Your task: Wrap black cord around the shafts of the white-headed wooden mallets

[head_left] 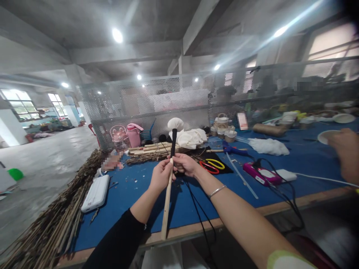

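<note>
A pale wooden stick [167, 209] stands tilted in front of me, its lower end near the table's front edge. Its upper part has a black covering [174, 140], and a white cloth-like ball [175, 123] shows at the top, on the stick or just behind it. My left hand [161, 173] is closed round the stick just below the black section. Thumb and fingers of my right hand [185, 164] pinch at the black section's lower end. Black cord [196, 200] runs down from beneath my right hand over the table edge; the fingers partly hide it.
Dry twigs [64, 209] lie along the left, beside a white power bank [95, 192]. Scissors [212, 166], a blue glue gun [234, 149] and a magenta device [260, 175] lie to the right. Wooden sticks [151, 149] are behind. Another person's hand [347, 149] is at far right.
</note>
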{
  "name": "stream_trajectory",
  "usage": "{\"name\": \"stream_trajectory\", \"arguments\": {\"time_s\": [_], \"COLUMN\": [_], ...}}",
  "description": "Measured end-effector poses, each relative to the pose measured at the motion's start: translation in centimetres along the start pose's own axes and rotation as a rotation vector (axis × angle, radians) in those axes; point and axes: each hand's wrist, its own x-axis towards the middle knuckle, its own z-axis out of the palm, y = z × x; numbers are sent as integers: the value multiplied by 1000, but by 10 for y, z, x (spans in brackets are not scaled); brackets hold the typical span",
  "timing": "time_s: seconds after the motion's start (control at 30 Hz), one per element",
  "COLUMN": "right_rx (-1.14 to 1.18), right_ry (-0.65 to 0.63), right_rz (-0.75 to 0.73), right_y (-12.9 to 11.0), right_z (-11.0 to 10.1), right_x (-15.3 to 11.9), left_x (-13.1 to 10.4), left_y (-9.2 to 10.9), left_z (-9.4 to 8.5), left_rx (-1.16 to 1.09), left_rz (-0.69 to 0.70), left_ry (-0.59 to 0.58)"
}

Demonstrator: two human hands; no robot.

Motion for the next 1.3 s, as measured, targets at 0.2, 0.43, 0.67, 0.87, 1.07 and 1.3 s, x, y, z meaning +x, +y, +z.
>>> {"name": "stream_trajectory", "arguments": {"time_s": [0.2, 0.43, 0.67, 0.87, 1.07, 1.3], "right_rx": [-110, -99, 42, 3, -127, -105], "right_ry": [55, 42, -57, -24, 54, 34], "right_rz": [-33, 31, -8, -49, 3, 5], "right_y": [2, 0, -3, 1, 7, 7], "right_z": [2, 6, 4, 5, 4, 4], "right_x": [3, 0, -3, 0, 4, 3], "left_x": [0, -3, -6, -5, -5, -6], "left_y": [-6, 0, 12, 4, -4, 0], "left_z": [0, 0, 7, 6, 1, 1], "left_rx": [157, 239, 40, -45, 245, 303], "left_rz": [42, 85, 36, -76, 43, 72], "left_ry": [70, 152, 120, -5, 189, 152]}}
